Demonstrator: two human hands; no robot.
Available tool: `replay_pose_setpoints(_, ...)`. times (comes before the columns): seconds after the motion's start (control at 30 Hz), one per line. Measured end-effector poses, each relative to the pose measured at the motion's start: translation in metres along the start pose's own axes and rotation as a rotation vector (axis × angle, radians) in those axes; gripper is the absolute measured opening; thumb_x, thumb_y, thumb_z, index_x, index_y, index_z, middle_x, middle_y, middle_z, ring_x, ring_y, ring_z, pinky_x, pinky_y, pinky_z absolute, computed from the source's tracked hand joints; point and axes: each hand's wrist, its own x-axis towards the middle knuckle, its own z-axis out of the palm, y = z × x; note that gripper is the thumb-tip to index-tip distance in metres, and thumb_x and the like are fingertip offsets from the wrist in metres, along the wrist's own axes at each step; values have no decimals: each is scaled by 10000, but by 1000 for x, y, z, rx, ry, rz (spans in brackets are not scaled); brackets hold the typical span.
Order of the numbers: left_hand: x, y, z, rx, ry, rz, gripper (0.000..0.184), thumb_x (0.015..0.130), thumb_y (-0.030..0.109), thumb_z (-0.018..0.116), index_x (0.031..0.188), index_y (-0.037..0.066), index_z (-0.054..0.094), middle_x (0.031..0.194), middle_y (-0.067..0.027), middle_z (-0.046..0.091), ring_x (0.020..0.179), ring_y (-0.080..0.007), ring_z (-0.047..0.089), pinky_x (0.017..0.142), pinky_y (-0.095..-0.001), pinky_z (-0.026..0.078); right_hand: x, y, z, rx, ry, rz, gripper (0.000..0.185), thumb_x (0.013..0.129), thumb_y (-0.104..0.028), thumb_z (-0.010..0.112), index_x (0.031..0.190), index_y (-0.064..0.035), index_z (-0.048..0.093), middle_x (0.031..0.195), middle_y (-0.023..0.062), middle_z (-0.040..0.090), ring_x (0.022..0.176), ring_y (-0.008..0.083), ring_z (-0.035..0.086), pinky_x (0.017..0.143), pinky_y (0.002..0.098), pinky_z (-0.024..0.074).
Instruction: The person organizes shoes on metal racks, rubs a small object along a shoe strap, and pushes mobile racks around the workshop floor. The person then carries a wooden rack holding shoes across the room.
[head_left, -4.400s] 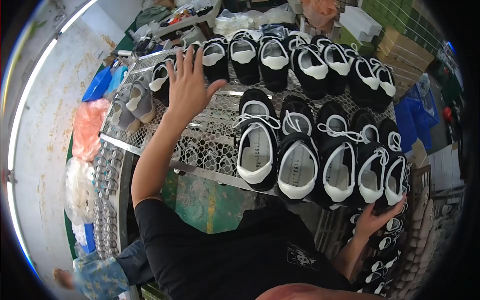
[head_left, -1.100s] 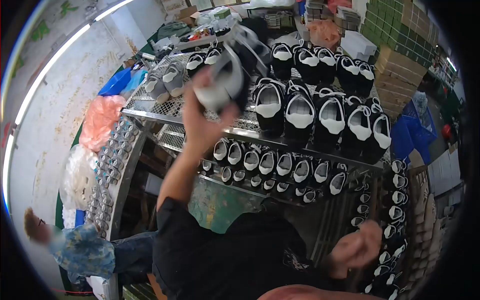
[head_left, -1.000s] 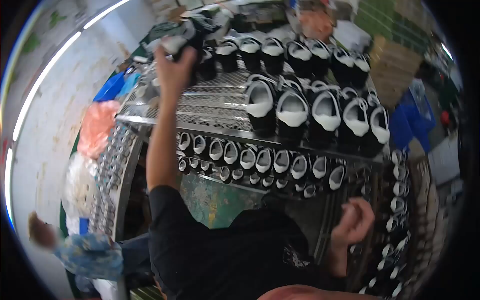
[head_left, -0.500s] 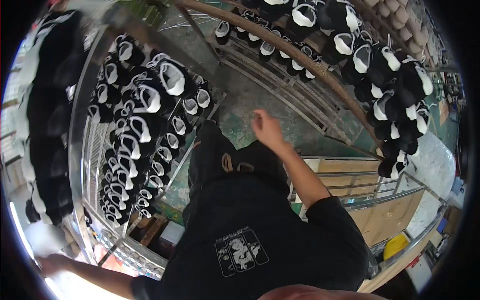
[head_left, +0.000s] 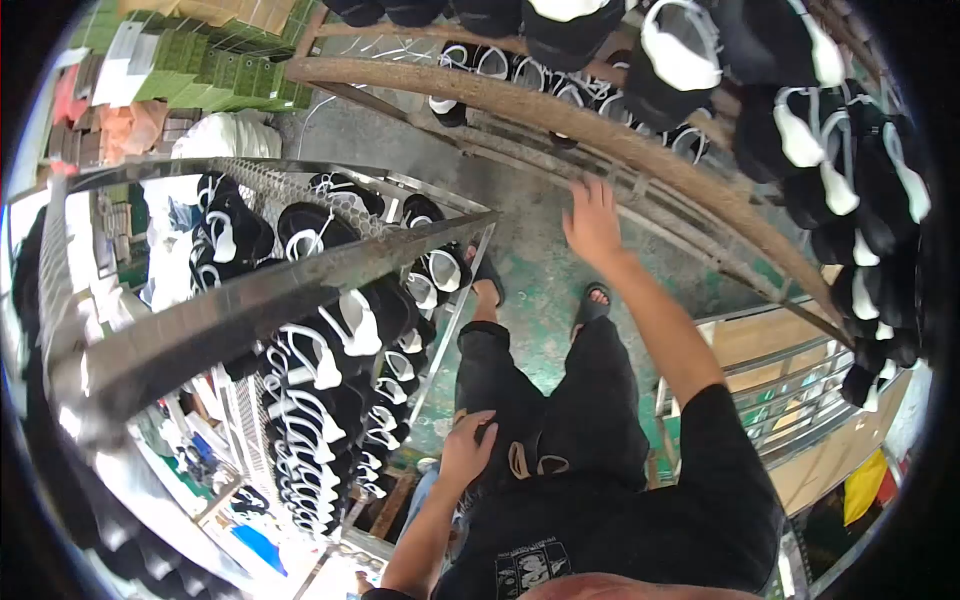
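Note:
My left hand (head_left: 468, 450) hangs in front of my left thigh, its fingers loosely bent and parted, with nothing visible in it. My right hand (head_left: 594, 228) reaches forward with fingers stretched out and holds nothing. In the view it lies just below the wooden rail (head_left: 600, 125) of the right rack; whether it touches the rack I cannot tell. Black shoes with white linings (head_left: 680, 50) stand in rows on that rack. To my left, a metal-framed rack (head_left: 230, 305) carries more black-and-white shoes (head_left: 310, 350).
Green stacked boxes (head_left: 235, 75) and a white sack (head_left: 230, 138) are at the far left. Wooden panels in a metal frame (head_left: 790, 365) stand at my right, near a yellow item (head_left: 862, 490). Between the racks runs a green-grey floor (head_left: 530, 270).
My view has shifted, with the left rack now closer. My left hand has come from far left to my thigh. My right hand has moved forward and its fingers have straightened.

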Motion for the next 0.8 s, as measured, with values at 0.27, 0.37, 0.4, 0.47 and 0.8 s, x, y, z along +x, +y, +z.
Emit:
replay_pose_setpoints(0.27,47,-83,44,476,-98,-23,405,871,332,682,1204,105,646,1314,-119,550,1256,-350,487,1043,-508,376,183,-13,75,-145,5,177,440,906,-223,606,1303,-34,582,1279,235,583,1204,404,549,1002,588,412)
replay_pose_setpoints(0.37,53,-84,47,538,-128,-16,391,854,324,690,1199,143,659,1314,-102,541,1275,-336,460,1070,-505,348,200,-8,88,-266,497,41,391,958,-244,526,1285,-41,595,1287,218,586,1202,384,557,989,592,426)
replay_pose_setpoints(0.4,52,-90,48,521,-116,-15,386,851,325,689,1192,147,662,1307,-98,545,1269,-335,465,1069,-502,350,204,-12,85,-309,375,15,412,979,-262,478,1319,-49,570,1305,215,575,1213,382,546,1006,592,412)
replay_pose_setpoints(0.47,51,-96,46,499,-104,-26,372,840,322,694,1169,150,674,1295,-86,554,1253,-331,480,1066,-496,356,214,-10,92,-361,261,-4,434,1000,-280,430,1353,-57,546,1323,212,564,1223,380,536,1024,593,398)
replay_pose_setpoints(0.8,59,-104,35,467,-99,-20,336,829,305,708,1121,142,691,1239,-73,587,1232,-314,500,1059,-474,365,181,-41,73,-412,472,-63,324,892,-237,575,1133,-26,626,1178,188,616,1148,404,534,888,635,414)
